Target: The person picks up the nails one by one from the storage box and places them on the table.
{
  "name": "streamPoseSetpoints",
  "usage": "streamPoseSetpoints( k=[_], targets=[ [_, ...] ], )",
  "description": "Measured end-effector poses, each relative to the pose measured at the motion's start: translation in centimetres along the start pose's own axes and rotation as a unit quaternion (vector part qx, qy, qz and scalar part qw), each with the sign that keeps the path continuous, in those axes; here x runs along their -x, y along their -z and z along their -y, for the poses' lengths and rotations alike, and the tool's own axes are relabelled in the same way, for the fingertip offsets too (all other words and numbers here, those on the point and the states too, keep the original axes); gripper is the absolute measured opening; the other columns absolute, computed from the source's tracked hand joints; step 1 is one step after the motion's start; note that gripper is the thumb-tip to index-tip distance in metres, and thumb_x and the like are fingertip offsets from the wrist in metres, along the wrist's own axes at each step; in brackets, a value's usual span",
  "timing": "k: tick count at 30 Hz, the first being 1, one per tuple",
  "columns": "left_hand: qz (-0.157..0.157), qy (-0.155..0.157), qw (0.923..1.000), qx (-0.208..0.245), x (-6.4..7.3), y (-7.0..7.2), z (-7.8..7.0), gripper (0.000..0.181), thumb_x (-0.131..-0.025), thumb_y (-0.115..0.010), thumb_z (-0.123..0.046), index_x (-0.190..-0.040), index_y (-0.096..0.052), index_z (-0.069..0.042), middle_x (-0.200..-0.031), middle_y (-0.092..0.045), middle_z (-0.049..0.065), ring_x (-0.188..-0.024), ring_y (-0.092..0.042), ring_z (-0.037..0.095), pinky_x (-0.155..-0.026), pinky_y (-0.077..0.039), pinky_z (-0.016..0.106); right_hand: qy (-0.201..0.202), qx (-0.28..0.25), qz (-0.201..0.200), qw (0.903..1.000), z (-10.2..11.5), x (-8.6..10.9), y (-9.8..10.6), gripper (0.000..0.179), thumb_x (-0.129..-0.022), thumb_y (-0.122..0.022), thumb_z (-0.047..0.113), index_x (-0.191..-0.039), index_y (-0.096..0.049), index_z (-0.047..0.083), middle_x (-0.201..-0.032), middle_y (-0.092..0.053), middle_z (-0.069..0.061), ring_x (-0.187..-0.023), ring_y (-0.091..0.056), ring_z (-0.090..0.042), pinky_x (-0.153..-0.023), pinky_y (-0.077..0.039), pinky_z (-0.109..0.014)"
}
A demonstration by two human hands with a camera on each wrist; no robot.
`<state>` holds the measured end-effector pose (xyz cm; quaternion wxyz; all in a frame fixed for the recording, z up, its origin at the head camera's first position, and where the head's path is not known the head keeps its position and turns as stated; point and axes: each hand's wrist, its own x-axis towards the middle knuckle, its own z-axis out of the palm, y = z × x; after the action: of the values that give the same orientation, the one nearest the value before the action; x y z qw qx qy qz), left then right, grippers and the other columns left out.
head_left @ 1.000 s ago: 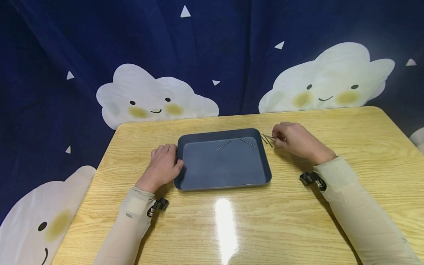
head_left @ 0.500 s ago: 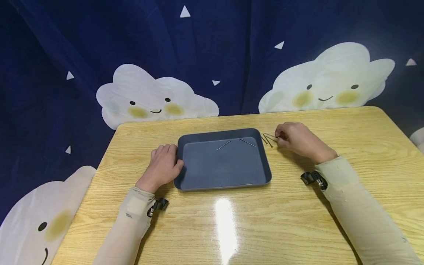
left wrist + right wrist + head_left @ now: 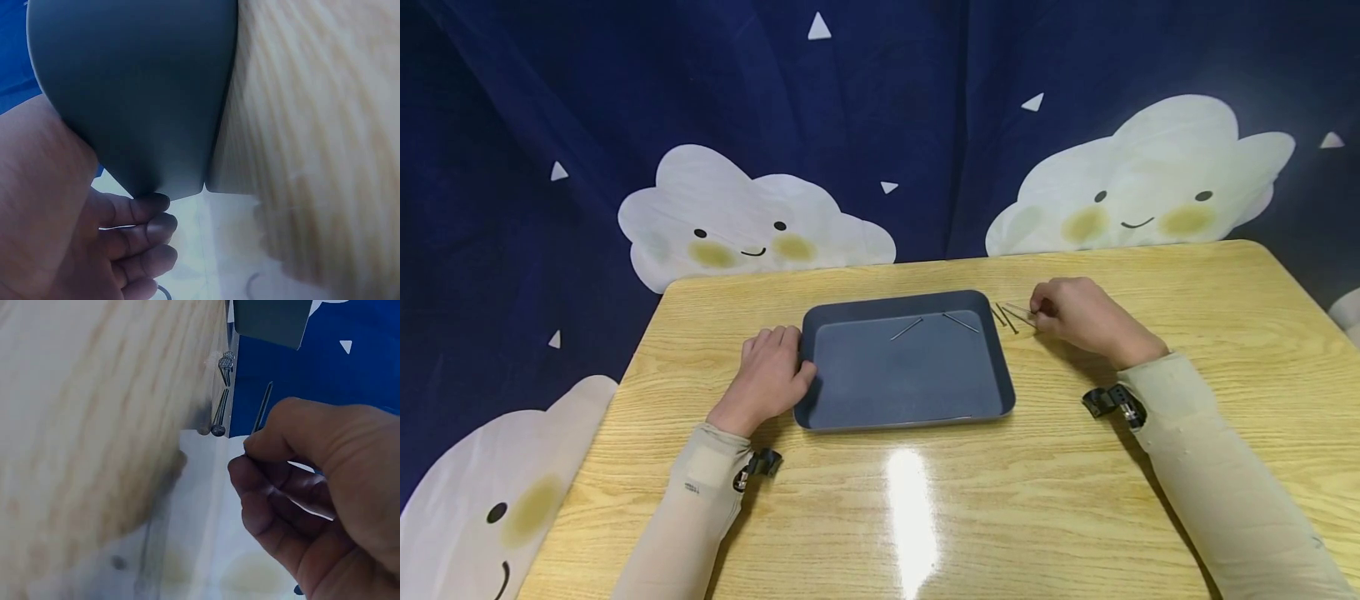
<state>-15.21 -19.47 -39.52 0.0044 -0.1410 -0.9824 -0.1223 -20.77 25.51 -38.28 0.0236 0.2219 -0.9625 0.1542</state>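
Note:
The left hand grips the left side of a dark grey rectangular tray, its thumb over the rim. In the left wrist view its fingers curl at the tray's end. At the tray's right, the right hand pinches a thin metal nail between thumb and index finger, point outward. Several nails lie on the table between tray and right hand; their round heads show in the right wrist view. Inside the tray lie one nail near the back and another nail toward the right corner.
A wood-grain table carries everything, with a bright light reflection at its front. Behind its back edge hangs a dark blue curtain printed with smiling clouds. A thin line shows along the tray's front wall.
The right hand has shifted slightly right, drawing its nail away from the nails on the table. The left hand and the tray have stayed in place.

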Motion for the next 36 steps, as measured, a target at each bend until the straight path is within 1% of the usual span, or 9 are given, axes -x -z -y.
streamPoseSetpoints(
  k=[5, 13, 20, 31, 34, 36],
  targets=[
    [0.002, 0.000, 1.0000, 0.000, 0.0, 0.0, 0.0, 0.035, -0.100, -0.054, -0.028, -0.120, -0.055, 0.001, -0.107, -0.058, 0.016, -0.103, -0.050, 0.037, -0.094, -0.036, 0.053, -0.010, 0.003, 0.004, 0.9999, -0.4, 0.0, -0.1, 0.013, -0.086, -0.066, 0.006, -0.097, -0.072, 0.004, -0.085, -0.070, -0.007, -0.076, -0.059, -0.022, -0.073, -0.047, -0.039],
    [0.002, 0.001, 1.0000, 0.001, -0.1, 0.0, 0.1, 0.033, -0.100, -0.054, -0.027, -0.118, -0.055, 0.000, -0.105, -0.058, 0.015, -0.100, -0.049, 0.036, -0.093, -0.036, 0.052, -0.028, 0.004, 0.024, 0.9993, -0.7, -0.1, -0.1, 0.012, -0.087, -0.065, 0.006, -0.096, -0.072, 0.004, -0.085, -0.070, -0.008, -0.077, -0.059, -0.022, -0.074, -0.048, -0.040],
    [-0.003, 0.001, 1.0000, 0.001, 0.0, -0.1, 0.1, 0.034, -0.099, -0.055, -0.025, -0.120, -0.056, 0.001, -0.109, -0.059, 0.017, -0.103, -0.051, 0.038, -0.094, -0.037, 0.054, -0.031, 0.002, 0.027, 0.9991, -0.7, -0.1, -0.1, 0.013, -0.088, -0.065, 0.006, -0.097, -0.074, 0.004, -0.091, -0.074, -0.009, -0.081, -0.064, -0.024, -0.078, -0.051, -0.044],
    [0.001, -0.002, 1.0000, 0.003, -0.1, 0.0, 0.1, 0.034, -0.100, -0.053, -0.027, -0.119, -0.055, 0.001, -0.108, -0.058, 0.017, -0.102, -0.050, 0.038, -0.094, -0.036, 0.054, -0.037, -0.002, 0.042, 0.9984, -1.0, -0.4, -0.2, 0.012, -0.088, -0.064, 0.006, -0.097, -0.072, 0.006, -0.090, -0.072, -0.008, -0.081, -0.061, -0.022, -0.077, -0.049, -0.042],
    [0.003, 0.000, 1.0000, 0.004, -0.1, 0.0, 0.1, 0.034, -0.101, -0.053, -0.027, -0.120, -0.055, 0.001, -0.108, -0.058, 0.017, -0.102, -0.050, 0.038, -0.094, -0.036, 0.054, -0.037, -0.001, 0.041, 0.9985, -1.0, -0.4, -0.2, 0.013, -0.088, -0.063, 0.006, -0.097, -0.072, 0.005, -0.090, -0.072, -0.008, -0.081, -0.061, -0.022, -0.077, -0.049, -0.042],
    [0.004, 0.000, 1.0000, 0.005, -0.1, -0.1, 0.1, 0.034, -0.101, -0.053, -0.027, -0.120, -0.055, 0.001, -0.108, -0.058, 0.017, -0.102, -0.050, 0.038, -0.094, -0.036, 0.054, -0.035, -0.002, 0.034, 0.9988, -1.1, -0.4, -0.3, 0.014, -0.088, -0.063, 0.006, -0.098, -0.072, 0.005, -0.091, -0.072, -0.009, -0.082, -0.062, -0.023, -0.078, -0.050, -0.043]
  ],
)
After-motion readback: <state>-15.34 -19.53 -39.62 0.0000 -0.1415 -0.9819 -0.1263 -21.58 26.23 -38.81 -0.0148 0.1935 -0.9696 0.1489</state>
